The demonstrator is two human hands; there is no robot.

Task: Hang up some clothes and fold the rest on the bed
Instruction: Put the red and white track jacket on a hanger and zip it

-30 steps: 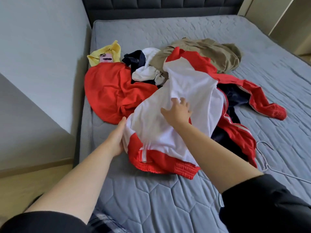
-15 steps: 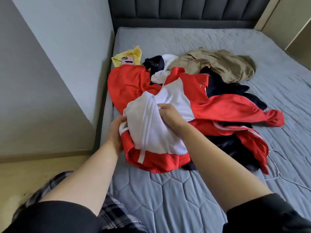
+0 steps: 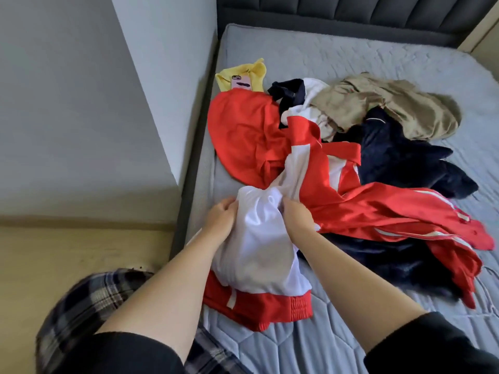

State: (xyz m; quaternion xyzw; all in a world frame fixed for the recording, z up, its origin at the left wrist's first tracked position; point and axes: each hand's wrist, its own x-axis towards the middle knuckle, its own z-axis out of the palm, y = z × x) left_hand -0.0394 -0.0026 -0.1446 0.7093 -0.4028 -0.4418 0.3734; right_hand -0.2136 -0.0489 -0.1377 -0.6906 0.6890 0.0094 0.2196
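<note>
A red and white track jacket (image 3: 259, 255) lies at the near left of the grey bed (image 3: 378, 66), its white lining bunched up. My left hand (image 3: 220, 221) grips the white cloth on its left side. My right hand (image 3: 295, 218) grips the same cloth on its right. Behind it a pile of clothes spreads out: a plain red garment (image 3: 243, 139), a khaki one (image 3: 391, 106), dark navy pieces (image 3: 399, 157) and a yellow one (image 3: 243, 74). A wire hanger (image 3: 487, 271) barely shows at the right edge, mostly under the clothes.
A pink phone (image 3: 241, 82) lies on the yellow garment near the wall. A grey wall (image 3: 151, 76) runs along the bed's left side. The dark padded headboard (image 3: 351, 12) closes the far end. Wooden floor (image 3: 67, 255) shows at the left, beside my plaid trouser leg (image 3: 89, 306).
Both hands went from lying on the jacket to gripping its white cloth and drew it toward me, bunching it. The red sleeve slid across the dark clothes. The view swung right.
</note>
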